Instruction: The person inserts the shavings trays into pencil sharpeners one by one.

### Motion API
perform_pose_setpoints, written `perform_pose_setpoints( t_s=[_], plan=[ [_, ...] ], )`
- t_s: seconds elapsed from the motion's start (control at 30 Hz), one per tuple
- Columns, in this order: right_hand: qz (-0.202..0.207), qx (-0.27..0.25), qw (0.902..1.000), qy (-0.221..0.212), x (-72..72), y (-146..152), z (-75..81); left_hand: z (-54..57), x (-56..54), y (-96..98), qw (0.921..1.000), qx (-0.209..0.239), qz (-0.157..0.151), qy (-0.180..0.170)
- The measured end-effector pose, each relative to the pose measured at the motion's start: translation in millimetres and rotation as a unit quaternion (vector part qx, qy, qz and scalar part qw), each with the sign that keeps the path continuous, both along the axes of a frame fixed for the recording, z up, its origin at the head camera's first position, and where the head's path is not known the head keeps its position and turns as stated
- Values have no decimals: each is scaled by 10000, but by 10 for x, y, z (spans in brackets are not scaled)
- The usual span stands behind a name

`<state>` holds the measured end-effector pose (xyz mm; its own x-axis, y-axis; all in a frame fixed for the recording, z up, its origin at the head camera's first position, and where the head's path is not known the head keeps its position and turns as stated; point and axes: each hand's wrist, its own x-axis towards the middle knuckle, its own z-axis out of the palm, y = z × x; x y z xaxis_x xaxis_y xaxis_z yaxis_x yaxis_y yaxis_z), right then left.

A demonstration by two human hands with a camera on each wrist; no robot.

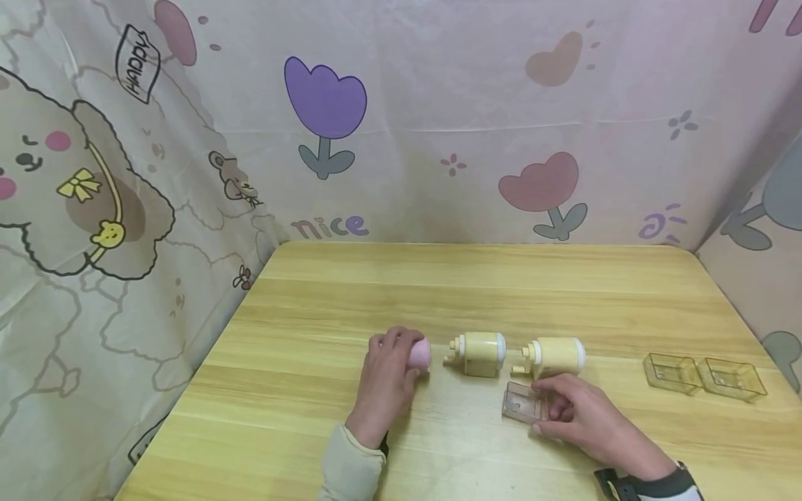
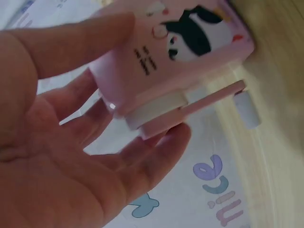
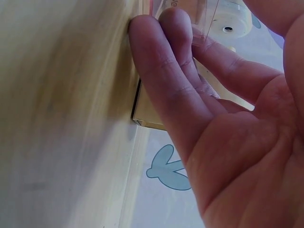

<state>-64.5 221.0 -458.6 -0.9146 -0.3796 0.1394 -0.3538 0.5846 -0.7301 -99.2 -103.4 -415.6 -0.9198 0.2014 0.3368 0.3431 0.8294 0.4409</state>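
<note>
Pink sharpener [image 1: 420, 355] is just left of the middle yellow sharpener [image 1: 482, 348], and the left hand [image 1: 387, 379] has a proper grip around it. Head cam only gets you a stubby pink end, tbh. The left wrist view is way better: cartoon animal print [image 2: 197, 35], white collar [image 2: 157, 109], and a pink crank [image 2: 213, 99] with a pale knob [image 2: 247, 109]. Long axis runs roughly sideways, plain end facing the middle yellow sharpener, crank end pointing away from it.

Right hand [image 1: 583, 421] is pinching a clear tray [image 1: 519, 403], which is right of the middle yellow sharpener and closer to the person. Right wrist cam is mostly hand, but behind it there's a white part [image 3: 232, 19] with a dark hole that the head view hides. The other yellow sharpener [image 1: 554, 355] is just right of the middle one; two amber trays [image 1: 669, 383] are well off to its right.
</note>
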Motion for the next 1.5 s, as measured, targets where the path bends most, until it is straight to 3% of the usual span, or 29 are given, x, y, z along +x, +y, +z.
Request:
perform_pose_setpoints(
  t_s=[0.2,0.5,0.73,0.87,1.03,1.23,1.5],
  plan=[
    [-15,7,10000,-11,2,-1,3,52,30,-55,9958,190,-645,-629],
    [-11,74,9999,-117,-6,1,14,79,145,101,9790,-243,-1873,-772],
    [74,45,9999,-56,-2,8,5,38,197,238,9772,-440,-2026,-451],
    [149,30,9999,-42,-2,9,4,25,209,263,9773,-379,-2033,-465],
    [244,-2,9997,-13,4,12,1,17,201,260,9770,-143,-1990,-750],
    [356,-85,9993,19,4,-1,-1,-10,192,260,9691,184,-2132,-1227],
    [505,-263,9984,-19,23,-31,-12,-39,191,284,9678,154,-2208,-1197]
  ],
)
